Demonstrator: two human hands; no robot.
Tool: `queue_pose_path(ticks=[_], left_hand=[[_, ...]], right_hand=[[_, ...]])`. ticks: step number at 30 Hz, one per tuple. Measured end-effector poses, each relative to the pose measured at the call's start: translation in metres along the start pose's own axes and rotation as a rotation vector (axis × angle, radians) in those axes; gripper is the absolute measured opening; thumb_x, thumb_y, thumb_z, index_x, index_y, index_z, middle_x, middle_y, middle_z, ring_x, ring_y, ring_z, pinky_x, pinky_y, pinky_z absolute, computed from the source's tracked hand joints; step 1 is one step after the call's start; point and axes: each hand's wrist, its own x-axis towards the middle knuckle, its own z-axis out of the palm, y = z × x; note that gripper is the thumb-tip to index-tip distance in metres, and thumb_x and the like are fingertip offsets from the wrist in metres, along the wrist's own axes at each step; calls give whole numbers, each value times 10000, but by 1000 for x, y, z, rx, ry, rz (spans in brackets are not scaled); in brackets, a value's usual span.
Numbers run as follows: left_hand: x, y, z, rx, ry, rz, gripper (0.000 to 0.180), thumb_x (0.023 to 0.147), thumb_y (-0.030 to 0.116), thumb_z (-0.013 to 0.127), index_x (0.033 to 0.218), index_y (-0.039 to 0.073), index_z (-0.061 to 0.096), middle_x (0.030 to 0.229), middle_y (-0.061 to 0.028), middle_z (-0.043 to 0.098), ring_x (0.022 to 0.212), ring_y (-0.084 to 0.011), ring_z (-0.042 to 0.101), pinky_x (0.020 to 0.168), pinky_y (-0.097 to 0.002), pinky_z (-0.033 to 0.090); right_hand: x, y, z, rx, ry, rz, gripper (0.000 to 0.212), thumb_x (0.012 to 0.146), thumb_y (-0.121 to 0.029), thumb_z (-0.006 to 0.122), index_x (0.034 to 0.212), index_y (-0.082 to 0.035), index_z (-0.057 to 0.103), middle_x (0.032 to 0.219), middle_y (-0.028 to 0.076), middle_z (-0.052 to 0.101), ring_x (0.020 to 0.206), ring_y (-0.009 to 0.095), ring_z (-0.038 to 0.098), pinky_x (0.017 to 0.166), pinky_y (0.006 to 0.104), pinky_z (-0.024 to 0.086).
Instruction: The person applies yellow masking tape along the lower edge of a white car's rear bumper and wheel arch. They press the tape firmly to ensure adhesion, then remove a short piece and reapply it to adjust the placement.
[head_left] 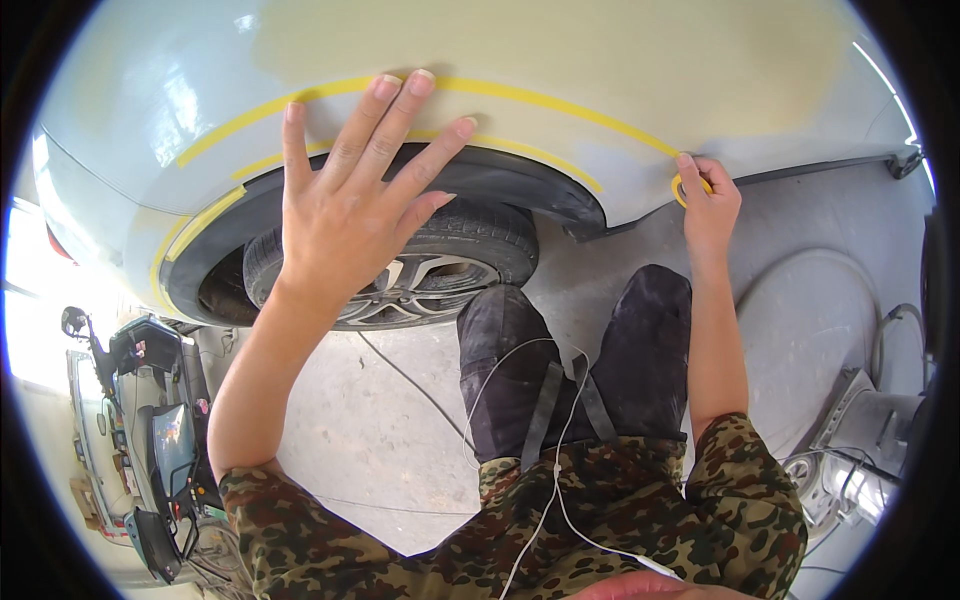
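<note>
My left hand (pixel 350 200) lies with fingers spread against the pale car body panel (pixel 620 60), above the wheel arch. Its longer fingertips reach the upper strip of yellow masking tape (pixel 540 98), which curves along the panel. My right hand (pixel 710 205) grips a small roll of yellow tape (pixel 680 190) at that strip's right end, by the lower edge of the panel. A second, lower tape strip (pixel 555 163) follows the black arch trim (pixel 500 172), passing partly behind my left hand. Shorter tape pieces (pixel 205 225) sit on the arch's left side.
A tyre with a spoked wheel (pixel 440 275) stands under the arch, before my knees. A thin cable (pixel 405 375) crosses the grey floor (pixel 370 430). On the left is a parked scooter (pixel 165 440); on the right, a hose (pixel 800 265) and metal equipment (pixel 865 430). White earphone wires (pixel 555 490) hang over my lap.
</note>
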Motion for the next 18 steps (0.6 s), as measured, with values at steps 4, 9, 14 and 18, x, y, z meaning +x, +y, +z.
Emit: queue_pose_path(ticks=[4,9,14,18], left_hand=[[4,5,2,-5,4,20,828,741,505,821,1511,481,520,1664,51,418,1529,-165,381,1217,-686,202],[7,8,3,-2,7,41,845,730,508,828,1515,476,517,1664,53,417,1530,-160,380,1223,-691,187],[9,11,1,17,-30,77,728,838,526,748,1527,462,521,1683,-15,395,1537,-212,377,1213,-696,201],[13,19,2,13,-54,101,745,829,527,753,1532,459,515,1680,-9,399,1538,-209,376,1225,-688,182]], right_hand=[[-4,-1,-1,36,-3,19,315,959,-300,795,932,4,717,734,-28,582,677,47,475,609,230,364],[-9,-1,-1,46,25,30,311,958,-292,795,922,5,713,713,-31,569,653,45,458,592,228,348],[-10,0,0,37,21,23,310,957,-287,794,912,7,710,708,-31,571,655,42,460,592,229,350],[-10,1,0,38,13,40,311,955,-287,797,910,8,711,713,-30,581,660,43,468,596,229,357]])
